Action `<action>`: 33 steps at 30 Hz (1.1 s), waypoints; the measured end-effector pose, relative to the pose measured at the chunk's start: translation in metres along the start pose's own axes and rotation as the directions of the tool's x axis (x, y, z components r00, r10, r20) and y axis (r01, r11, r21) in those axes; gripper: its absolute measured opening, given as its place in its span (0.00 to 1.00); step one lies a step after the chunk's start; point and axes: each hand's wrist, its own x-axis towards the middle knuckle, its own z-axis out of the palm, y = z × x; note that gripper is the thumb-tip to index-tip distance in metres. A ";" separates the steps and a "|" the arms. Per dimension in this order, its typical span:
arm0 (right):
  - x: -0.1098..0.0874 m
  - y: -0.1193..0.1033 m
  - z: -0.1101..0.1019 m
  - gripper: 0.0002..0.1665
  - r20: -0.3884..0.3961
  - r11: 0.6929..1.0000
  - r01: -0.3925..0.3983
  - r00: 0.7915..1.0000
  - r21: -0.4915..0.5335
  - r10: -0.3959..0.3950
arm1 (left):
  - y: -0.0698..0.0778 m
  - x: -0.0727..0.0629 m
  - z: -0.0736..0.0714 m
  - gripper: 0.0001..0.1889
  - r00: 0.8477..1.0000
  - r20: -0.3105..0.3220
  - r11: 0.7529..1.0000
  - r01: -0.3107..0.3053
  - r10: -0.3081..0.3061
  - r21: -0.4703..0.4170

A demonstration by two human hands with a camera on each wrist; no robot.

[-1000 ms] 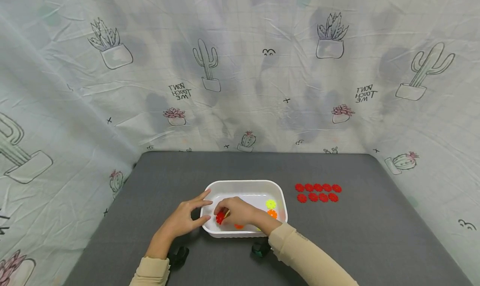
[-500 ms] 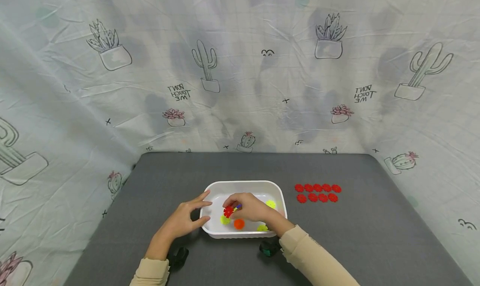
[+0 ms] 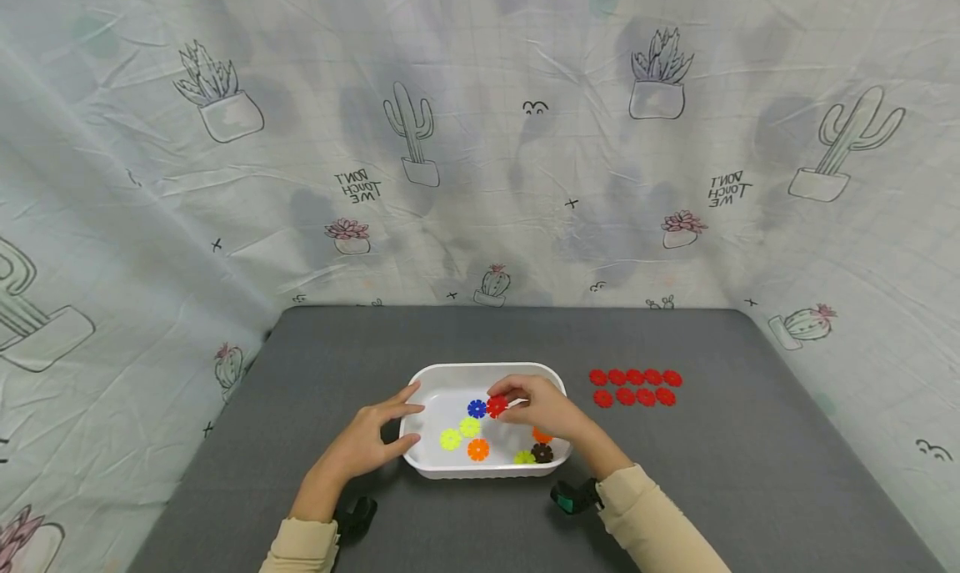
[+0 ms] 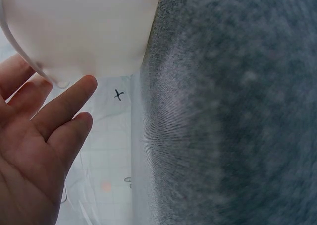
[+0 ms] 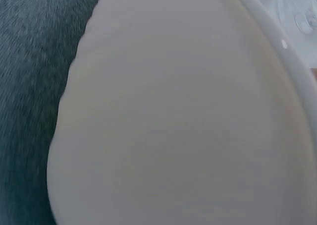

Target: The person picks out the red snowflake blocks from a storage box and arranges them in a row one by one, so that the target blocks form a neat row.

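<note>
My right hand [image 3: 542, 410] pinches a red snowflake disc [image 3: 497, 406] between thumb and fingertips, over the right half of a white plastic tray [image 3: 457, 379]. A blue disc [image 3: 477, 409] lies in the tray just left of the red one. My left hand [image 3: 367, 438] rests at the tray's left end, its fingers spread and fairly straight against the rim. In the left wrist view, fingertips [image 4: 88, 84] lie against the tray's outer wall [image 4: 89, 31]. The tray's side [image 5: 173, 111] fills most of the right wrist view and hides nearly all of the hand.
Yellow discs [image 3: 450, 439], orange discs [image 3: 477, 449] and a dark brown disc [image 3: 542, 453] lie in the tray. On the grey table [image 3: 337, 339], right of the tray, several red discs [image 3: 635, 377] form two rows. A cactus-print curtain [image 3: 480, 156] surrounds the table.
My right hand has carried the red disc from the tray's left part up and to the right. The blue disc and other discs now show. My left hand has stayed at the rim.
</note>
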 end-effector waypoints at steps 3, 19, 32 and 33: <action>-0.008 0.004 -0.008 0.19 -0.028 0.999 -0.011 1.000 0.038 0.012 | 0.000 0.000 0.000 0.24 1.000 0.004 1.000 0.006 -0.006 -0.004; -0.059 0.036 -0.056 0.24 -0.272 0.989 -0.013 0.961 0.145 0.052 | -0.001 0.000 0.000 0.24 1.000 0.009 1.000 0.009 -0.009 -0.004; -0.112 0.072 -0.101 0.25 -0.499 0.981 0.037 0.864 0.193 0.066 | -0.001 0.000 0.000 0.24 1.000 0.000 1.000 -0.002 0.002 0.004; -0.116 0.076 -0.103 0.25 -0.515 0.980 0.034 0.854 0.197 0.073 | -0.002 0.000 0.000 0.24 1.000 0.000 1.000 -0.005 0.005 0.007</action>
